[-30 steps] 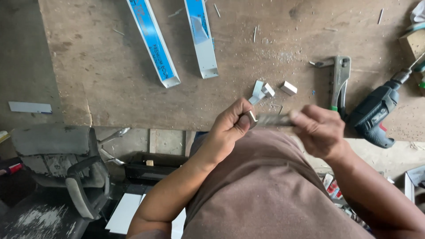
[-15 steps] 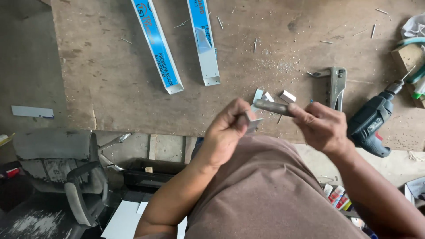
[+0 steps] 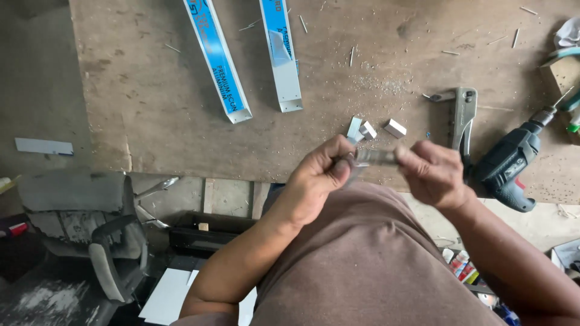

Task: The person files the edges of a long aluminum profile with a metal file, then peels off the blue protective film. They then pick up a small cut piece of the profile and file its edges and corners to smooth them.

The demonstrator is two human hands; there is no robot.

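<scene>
- I see a workshop: worn plywood worktop (image 3: 151, 108) w/ metal shavings
- dark green power drill (image 3: 507, 166), grey hand riveter (image 3: 464, 115)
- blue-filmed aluminium profiles (image 3: 219, 63)

Rough wooden board (image 3: 181, 121), dull metal piece (image 3: 374, 157)

Worn wooden table (image 3: 151, 108), two blue-and-white metal strips (image 3: 217, 60) upper centre, small metal brackets (image 3: 396, 128) centre, rivet tool (image 3: 464, 115) and dark drill (image 3: 507, 163) right, scattered shavings (image 3: 380, 84).
</scene>
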